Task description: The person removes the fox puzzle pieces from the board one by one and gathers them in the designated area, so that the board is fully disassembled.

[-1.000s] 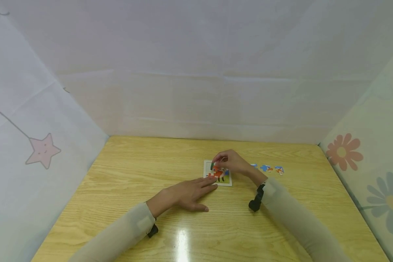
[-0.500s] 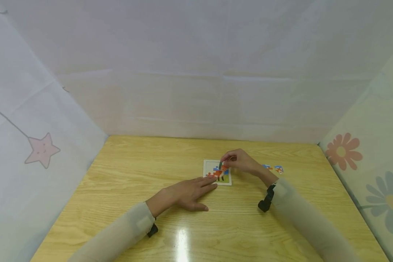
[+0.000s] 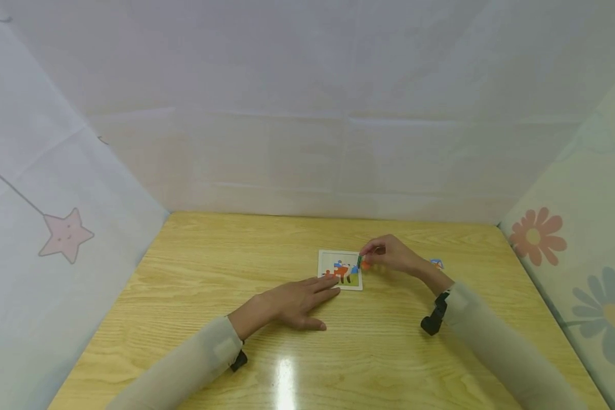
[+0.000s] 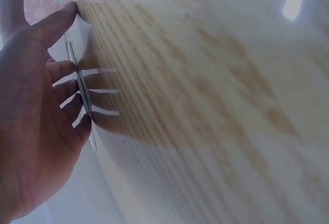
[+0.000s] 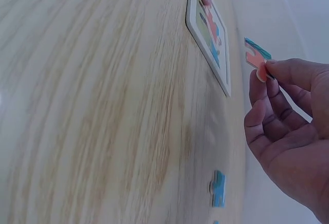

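Note:
My right hand pinches a jigsaw piece, orange with a green edge, between thumb and fingertips. It holds the piece above the table, just right of the puzzle board. That board has a white frame and a partly filled picture with orange, blue and green parts. The straight fingers of my left hand rest on the board's lower left part and cover some of it. In the left wrist view the board shows only edge-on by the fingers.
On the wooden table a blue and orange piece lies to the right, partly behind my right wrist. A loose blue piece lies on the table in the right wrist view. Pale cloth walls enclose the table's back and sides.
My right hand has moved to the right with the jigsaw piece, from over the board to beside its right edge. More of the picture shows. My left hand has stayed in place.

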Demonstrator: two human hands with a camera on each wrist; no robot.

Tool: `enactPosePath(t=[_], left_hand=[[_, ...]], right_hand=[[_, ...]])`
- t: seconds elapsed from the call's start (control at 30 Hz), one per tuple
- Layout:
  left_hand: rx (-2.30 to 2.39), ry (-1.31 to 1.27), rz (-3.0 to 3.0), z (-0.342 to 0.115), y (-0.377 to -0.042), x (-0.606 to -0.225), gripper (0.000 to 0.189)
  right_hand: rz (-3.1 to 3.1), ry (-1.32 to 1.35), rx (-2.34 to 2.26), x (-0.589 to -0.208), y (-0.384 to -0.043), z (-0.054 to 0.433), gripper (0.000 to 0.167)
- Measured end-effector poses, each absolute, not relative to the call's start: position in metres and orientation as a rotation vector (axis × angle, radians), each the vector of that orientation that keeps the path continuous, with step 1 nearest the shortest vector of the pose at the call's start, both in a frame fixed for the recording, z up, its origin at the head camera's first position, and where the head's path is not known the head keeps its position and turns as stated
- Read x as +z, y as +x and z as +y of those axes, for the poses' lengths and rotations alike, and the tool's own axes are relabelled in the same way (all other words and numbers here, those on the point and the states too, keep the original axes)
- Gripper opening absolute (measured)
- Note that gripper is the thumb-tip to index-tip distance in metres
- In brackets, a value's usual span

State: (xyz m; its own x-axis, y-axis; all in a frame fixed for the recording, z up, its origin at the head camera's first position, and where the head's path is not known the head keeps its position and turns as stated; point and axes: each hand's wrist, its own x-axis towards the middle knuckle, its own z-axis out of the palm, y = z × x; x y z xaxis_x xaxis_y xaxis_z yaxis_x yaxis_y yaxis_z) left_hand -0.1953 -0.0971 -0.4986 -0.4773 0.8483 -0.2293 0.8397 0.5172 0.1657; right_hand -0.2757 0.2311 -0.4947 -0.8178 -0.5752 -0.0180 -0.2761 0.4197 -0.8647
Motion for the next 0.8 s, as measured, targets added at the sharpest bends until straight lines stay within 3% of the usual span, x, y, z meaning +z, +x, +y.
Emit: enactPosePath(t=[0.8], left_hand=[[0.009, 1.437, 2.490, -0.099, -0.196, -0.501, 0.088]], right_hand=[[2.374, -0.711, -1.272, -0.495, -0.266, 0.280, 0.017]])
